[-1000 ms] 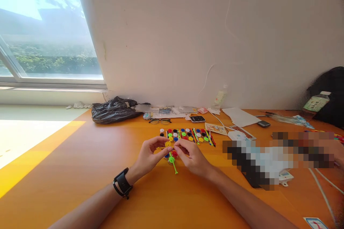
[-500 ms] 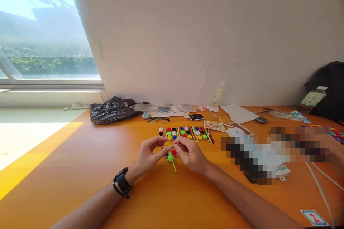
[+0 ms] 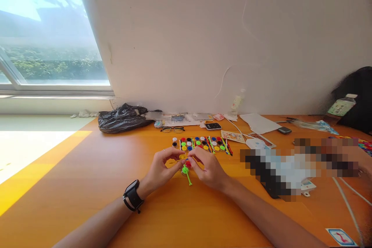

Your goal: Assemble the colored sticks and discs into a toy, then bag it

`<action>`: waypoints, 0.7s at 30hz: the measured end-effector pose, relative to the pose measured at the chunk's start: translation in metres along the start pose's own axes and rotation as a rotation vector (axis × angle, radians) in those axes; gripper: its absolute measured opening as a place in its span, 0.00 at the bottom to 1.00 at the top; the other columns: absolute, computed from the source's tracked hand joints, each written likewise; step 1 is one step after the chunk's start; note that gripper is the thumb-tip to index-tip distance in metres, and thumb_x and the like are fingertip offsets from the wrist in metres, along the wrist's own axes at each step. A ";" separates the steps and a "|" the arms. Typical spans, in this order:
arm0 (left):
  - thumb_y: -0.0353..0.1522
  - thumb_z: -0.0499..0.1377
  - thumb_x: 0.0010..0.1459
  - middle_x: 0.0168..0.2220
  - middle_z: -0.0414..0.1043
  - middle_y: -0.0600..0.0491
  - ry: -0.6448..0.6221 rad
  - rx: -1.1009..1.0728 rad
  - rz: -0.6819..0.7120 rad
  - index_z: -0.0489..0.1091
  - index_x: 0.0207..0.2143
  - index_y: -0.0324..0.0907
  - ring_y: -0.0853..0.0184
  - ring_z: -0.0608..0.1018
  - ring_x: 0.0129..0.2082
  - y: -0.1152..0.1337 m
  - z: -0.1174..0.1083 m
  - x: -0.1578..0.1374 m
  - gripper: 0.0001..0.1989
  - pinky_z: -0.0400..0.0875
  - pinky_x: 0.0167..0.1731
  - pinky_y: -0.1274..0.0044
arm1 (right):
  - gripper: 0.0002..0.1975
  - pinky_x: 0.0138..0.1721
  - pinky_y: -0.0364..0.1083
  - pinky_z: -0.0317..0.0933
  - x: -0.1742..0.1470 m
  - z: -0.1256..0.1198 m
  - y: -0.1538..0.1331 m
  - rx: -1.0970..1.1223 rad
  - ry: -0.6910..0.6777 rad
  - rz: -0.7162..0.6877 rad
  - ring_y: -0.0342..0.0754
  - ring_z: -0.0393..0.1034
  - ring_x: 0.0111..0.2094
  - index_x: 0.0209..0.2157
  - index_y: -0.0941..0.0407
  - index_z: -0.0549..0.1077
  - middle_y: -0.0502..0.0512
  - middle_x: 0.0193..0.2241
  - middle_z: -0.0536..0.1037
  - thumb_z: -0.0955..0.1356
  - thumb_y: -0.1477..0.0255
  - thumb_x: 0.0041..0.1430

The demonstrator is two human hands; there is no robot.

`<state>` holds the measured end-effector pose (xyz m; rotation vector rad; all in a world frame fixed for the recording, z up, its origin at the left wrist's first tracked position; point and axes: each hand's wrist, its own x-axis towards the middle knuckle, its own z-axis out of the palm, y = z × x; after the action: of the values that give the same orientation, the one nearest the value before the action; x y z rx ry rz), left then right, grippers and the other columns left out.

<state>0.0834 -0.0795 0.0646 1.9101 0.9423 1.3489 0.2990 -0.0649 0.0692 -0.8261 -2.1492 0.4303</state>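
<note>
My left hand (image 3: 165, 166) and my right hand (image 3: 208, 167) meet over the table, fingertips pinched close together. Between them runs a thin yellow plastic stick (image 3: 176, 161), with its left end poking out past my left fingers. Just under the fingertips sits a small group of round plastic pieces. A green round piece (image 3: 185, 170) with a green rod (image 3: 188, 179) across it points toward me, and a red round piece (image 3: 188, 164) lies close by. Fingers partly cover this group. Behind my hands stand rows of coloured round pieces (image 3: 214, 144), with thin coloured rods (image 3: 228, 147) among them.
Farther back lie a black plastic bag (image 3: 124, 119), eyeglasses (image 3: 172, 129), a black device (image 3: 213, 126) and a picture card (image 3: 232, 136). White paper (image 3: 258, 123) and a drink bottle (image 3: 340, 109) are to the right. Beside a blurred patch, another person's arm (image 3: 364, 159) reaches in.
The camera view has shifted slightly. Both hands stay in nearly the same place, still pinching around the yellow stick; its left end sits at a slightly different slant.
</note>
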 end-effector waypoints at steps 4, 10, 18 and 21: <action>0.38 0.67 0.63 0.38 0.82 0.47 0.000 0.028 0.026 0.81 0.43 0.40 0.63 0.80 0.37 0.003 -0.001 0.000 0.11 0.76 0.41 0.74 | 0.08 0.37 0.47 0.61 0.000 0.000 0.000 -0.020 0.012 -0.013 0.49 0.71 0.35 0.40 0.52 0.74 0.54 0.34 0.77 0.63 0.68 0.73; 0.39 0.66 0.63 0.36 0.82 0.47 -0.023 0.064 0.027 0.81 0.40 0.40 0.63 0.81 0.35 0.005 -0.002 -0.001 0.11 0.75 0.39 0.74 | 0.09 0.38 0.47 0.62 -0.002 0.001 0.000 -0.014 -0.017 -0.014 0.49 0.72 0.34 0.40 0.52 0.73 0.54 0.34 0.77 0.63 0.67 0.73; 0.41 0.67 0.62 0.32 0.81 0.48 -0.037 0.036 -0.039 0.81 0.37 0.39 0.64 0.79 0.32 0.004 -0.003 -0.002 0.13 0.74 0.36 0.76 | 0.08 0.39 0.48 0.63 -0.003 0.001 0.000 0.002 -0.035 -0.024 0.50 0.71 0.35 0.39 0.51 0.71 0.54 0.34 0.77 0.62 0.67 0.73; 0.41 0.68 0.61 0.31 0.80 0.48 -0.038 0.021 -0.048 0.81 0.36 0.38 0.65 0.78 0.31 0.006 -0.004 -0.001 0.13 0.73 0.35 0.76 | 0.08 0.39 0.47 0.62 -0.002 0.001 -0.001 0.019 -0.032 -0.019 0.49 0.70 0.35 0.38 0.51 0.71 0.54 0.34 0.76 0.62 0.68 0.73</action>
<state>0.0808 -0.0838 0.0698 1.9101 0.9815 1.2755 0.2989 -0.0672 0.0676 -0.7930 -2.1777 0.4567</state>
